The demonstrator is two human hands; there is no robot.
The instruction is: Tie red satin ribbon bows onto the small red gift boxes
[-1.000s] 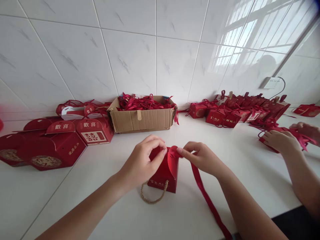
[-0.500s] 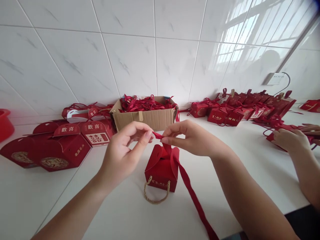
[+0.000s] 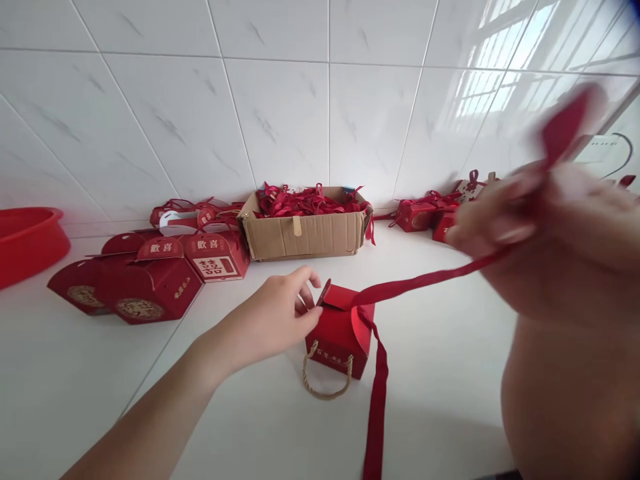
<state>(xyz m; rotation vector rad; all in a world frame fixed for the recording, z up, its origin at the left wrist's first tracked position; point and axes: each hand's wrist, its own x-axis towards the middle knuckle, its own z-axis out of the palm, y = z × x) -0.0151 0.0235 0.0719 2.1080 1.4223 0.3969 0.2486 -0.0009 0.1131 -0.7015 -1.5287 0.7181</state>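
A small red box with a gold rope handle stands on the white table, its top flaps folded inward. My left hand is at the box's left top edge, fingers curled and thumb against the flap. A red ribbon runs from the box top up to my right hand, which is raised at the right, blurred, and closed round it. The ribbon's loose end sticks up above that hand. Another length of the ribbon hangs from the box down to the front edge of the view.
Behind the box, a cardboard box holds many red ribbons. Several larger red boxes stand at the left, beside a red basin. More small red boxes line the tiled wall at the right.
My right hand has pulled the ribbon up and to the right, away from the box. My left hand has let go of the ribbon and come down to the box's side.
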